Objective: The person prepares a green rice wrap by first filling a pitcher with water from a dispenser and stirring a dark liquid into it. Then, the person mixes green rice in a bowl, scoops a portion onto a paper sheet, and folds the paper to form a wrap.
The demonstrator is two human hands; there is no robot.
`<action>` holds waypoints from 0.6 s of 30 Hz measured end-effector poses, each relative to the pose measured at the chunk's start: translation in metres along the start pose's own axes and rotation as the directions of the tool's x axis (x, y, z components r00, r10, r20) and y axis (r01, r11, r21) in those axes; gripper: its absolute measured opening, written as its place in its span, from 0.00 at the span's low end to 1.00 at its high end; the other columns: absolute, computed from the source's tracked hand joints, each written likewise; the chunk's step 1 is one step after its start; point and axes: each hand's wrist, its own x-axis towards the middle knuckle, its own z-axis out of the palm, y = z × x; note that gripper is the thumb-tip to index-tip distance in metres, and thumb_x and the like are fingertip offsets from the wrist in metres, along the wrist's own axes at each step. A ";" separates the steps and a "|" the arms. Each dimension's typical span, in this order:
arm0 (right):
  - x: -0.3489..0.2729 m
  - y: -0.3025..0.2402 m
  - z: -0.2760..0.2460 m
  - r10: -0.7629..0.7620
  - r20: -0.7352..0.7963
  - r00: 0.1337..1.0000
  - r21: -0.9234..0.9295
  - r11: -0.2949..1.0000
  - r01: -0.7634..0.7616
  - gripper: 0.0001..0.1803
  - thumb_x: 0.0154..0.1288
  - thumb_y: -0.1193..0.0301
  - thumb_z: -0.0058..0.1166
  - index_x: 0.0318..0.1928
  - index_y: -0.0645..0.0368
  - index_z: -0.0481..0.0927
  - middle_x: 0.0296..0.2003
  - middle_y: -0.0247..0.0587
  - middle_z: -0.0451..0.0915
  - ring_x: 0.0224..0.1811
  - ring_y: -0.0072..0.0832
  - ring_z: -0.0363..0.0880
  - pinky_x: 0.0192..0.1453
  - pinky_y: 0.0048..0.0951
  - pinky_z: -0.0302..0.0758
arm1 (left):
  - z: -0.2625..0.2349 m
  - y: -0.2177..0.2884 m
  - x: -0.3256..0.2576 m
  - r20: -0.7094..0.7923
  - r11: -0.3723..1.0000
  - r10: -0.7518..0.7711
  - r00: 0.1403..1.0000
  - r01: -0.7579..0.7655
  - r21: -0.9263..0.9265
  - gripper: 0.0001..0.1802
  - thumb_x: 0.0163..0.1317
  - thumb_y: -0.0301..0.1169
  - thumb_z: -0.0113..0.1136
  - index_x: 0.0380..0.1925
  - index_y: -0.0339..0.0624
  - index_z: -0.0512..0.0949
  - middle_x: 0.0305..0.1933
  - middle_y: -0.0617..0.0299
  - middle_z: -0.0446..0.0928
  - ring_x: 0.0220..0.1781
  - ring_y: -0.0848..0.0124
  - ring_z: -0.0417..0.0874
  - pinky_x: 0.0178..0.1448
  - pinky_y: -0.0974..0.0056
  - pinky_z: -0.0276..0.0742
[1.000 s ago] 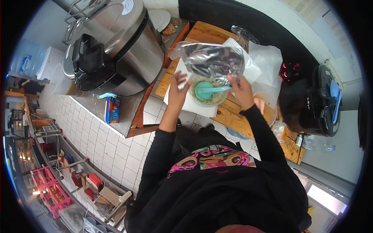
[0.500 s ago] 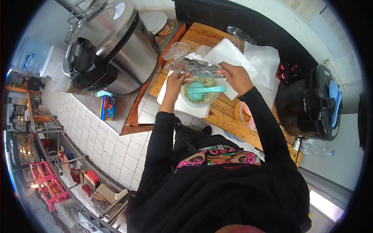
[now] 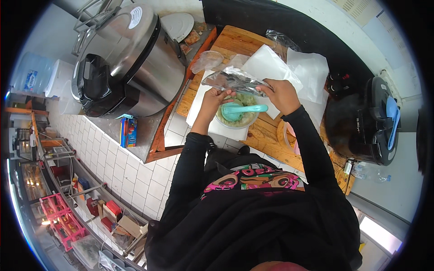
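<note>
A clear plastic bag is stretched between my two hands, above a round bowl of pale green, crumbly-looking food. My left hand pinches the bag's near-left edge, fingers closed. At its right end, my right hand grips the bag between thumb and fingers. Below them, a turquoise rice scoop rests in the bowl, its handle pointing right. The bowl stands on white paper on a wooden table.
White paper sheets lie beyond my right hand, and a pink-edged container sits under my right forearm. A large steel cooker is on the left counter with a small blue box. A black cooker stands right, a blue scoop on it.
The view has shifted slightly, so things sit a little further right. Both hands still hold the plastic bag over the bowl. Red lights behind the black cooker show less.
</note>
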 end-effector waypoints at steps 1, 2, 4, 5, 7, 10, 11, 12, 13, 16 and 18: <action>0.002 -0.002 0.002 0.035 0.015 0.999 -0.009 0.999 -0.034 0.19 0.57 0.57 0.53 0.35 0.62 0.79 0.19 0.49 0.75 0.23 0.42 0.75 0.27 0.32 0.68 | -0.002 0.001 0.002 0.002 1.000 -0.001 1.000 0.001 0.001 0.11 0.60 0.27 0.53 0.38 0.27 0.72 0.37 0.53 0.77 0.41 0.68 0.80 0.42 0.69 0.80; 0.004 -0.005 0.004 0.036 0.015 0.999 -0.008 0.999 -0.036 0.19 0.57 0.57 0.53 0.35 0.62 0.79 0.19 0.49 0.75 0.23 0.42 0.75 0.27 0.32 0.68 | -0.006 0.002 0.004 -0.002 1.000 0.024 1.000 -0.024 -0.019 0.12 0.60 0.27 0.53 0.39 0.28 0.73 0.38 0.54 0.77 0.42 0.68 0.80 0.43 0.69 0.80; 0.007 -0.011 0.006 0.064 -0.017 0.998 0.074 0.995 -0.063 0.21 0.57 0.55 0.52 0.34 0.62 0.79 0.18 0.49 0.75 0.23 0.42 0.75 0.27 0.33 0.68 | -0.012 0.004 0.007 -0.007 0.998 0.047 0.999 -0.047 -0.038 0.13 0.59 0.28 0.54 0.40 0.29 0.73 0.39 0.54 0.78 0.43 0.68 0.80 0.44 0.69 0.79; 0.006 -0.012 0.005 0.067 -0.017 0.998 0.074 0.995 -0.065 0.21 0.57 0.55 0.52 0.34 0.62 0.79 0.18 0.49 0.75 0.23 0.42 0.75 0.27 0.33 0.68 | -0.014 0.006 0.008 0.002 0.999 0.035 0.999 -0.035 -0.025 0.12 0.59 0.28 0.54 0.40 0.29 0.73 0.40 0.54 0.78 0.43 0.68 0.80 0.44 0.69 0.79; 0.004 -0.011 0.002 0.062 -0.005 0.998 0.011 0.998 -0.062 0.17 0.57 0.56 0.51 0.34 0.57 0.81 0.20 0.47 0.76 0.25 0.44 0.75 0.29 0.36 0.70 | -0.014 0.007 0.009 0.014 1.000 0.022 1.000 -0.022 -0.013 0.12 0.59 0.28 0.54 0.39 0.29 0.73 0.40 0.54 0.78 0.43 0.69 0.80 0.44 0.69 0.79; 0.000 -0.009 -0.001 0.018 -0.060 0.998 0.026 1.000 -0.016 0.17 0.57 0.56 0.51 0.34 0.57 0.80 0.21 0.48 0.76 0.25 0.44 0.75 0.30 0.37 0.70 | -0.006 0.003 0.003 0.065 0.998 -0.068 0.996 0.068 0.001 0.13 0.60 0.28 0.52 0.41 0.28 0.71 0.40 0.53 0.77 0.43 0.68 0.80 0.44 0.69 0.80; -0.001 -0.009 -0.004 0.019 -0.061 0.998 0.025 1.000 -0.017 0.17 0.57 0.56 0.51 0.34 0.57 0.80 0.21 0.48 0.76 0.25 0.44 0.75 0.30 0.37 0.70 | -0.002 0.002 0.002 0.067 0.998 -0.068 0.995 0.069 0.000 0.13 0.60 0.28 0.52 0.41 0.28 0.71 0.40 0.53 0.77 0.43 0.68 0.80 0.44 0.69 0.80; -0.001 -0.009 -0.007 0.039 -0.005 0.999 -0.019 0.999 -0.039 0.17 0.57 0.56 0.51 0.34 0.58 0.80 0.21 0.48 0.76 0.25 0.44 0.75 0.30 0.37 0.70 | 0.002 0.001 0.001 0.080 0.997 -0.070 0.994 0.071 -0.013 0.14 0.60 0.28 0.52 0.42 0.27 0.70 0.41 0.52 0.77 0.44 0.68 0.80 0.44 0.69 0.79; -0.002 -0.008 -0.009 0.061 0.050 0.997 -0.064 0.996 -0.058 0.17 0.57 0.57 0.52 0.34 0.58 0.80 0.21 0.48 0.76 0.25 0.44 0.75 0.30 0.37 0.71 | 0.006 0.000 0.000 0.092 0.997 -0.071 0.993 0.074 -0.026 0.15 0.61 0.28 0.52 0.43 0.26 0.70 0.41 0.52 0.77 0.44 0.68 0.79 0.45 0.69 0.79; -0.005 -0.003 -0.009 0.038 -0.002 0.999 0.019 0.999 -0.038 0.17 0.57 0.57 0.52 0.32 0.59 0.80 0.21 0.48 0.76 0.26 0.45 0.75 0.30 0.38 0.70 | 0.008 -0.004 0.001 0.094 0.996 -0.085 0.992 0.087 -0.024 0.12 0.61 0.27 0.51 0.42 0.28 0.70 0.41 0.52 0.76 0.45 0.68 0.79 0.44 0.68 0.80; -0.005 -0.001 -0.009 0.058 0.007 0.998 -0.003 0.998 -0.058 0.17 0.57 0.57 0.52 0.33 0.59 0.80 0.21 0.49 0.76 0.26 0.45 0.75 0.31 0.38 0.70 | 0.009 -0.003 0.001 0.085 0.995 -0.098 0.992 0.100 -0.022 0.11 0.61 0.25 0.50 0.41 0.29 0.71 0.41 0.53 0.76 0.45 0.67 0.78 0.43 0.67 0.81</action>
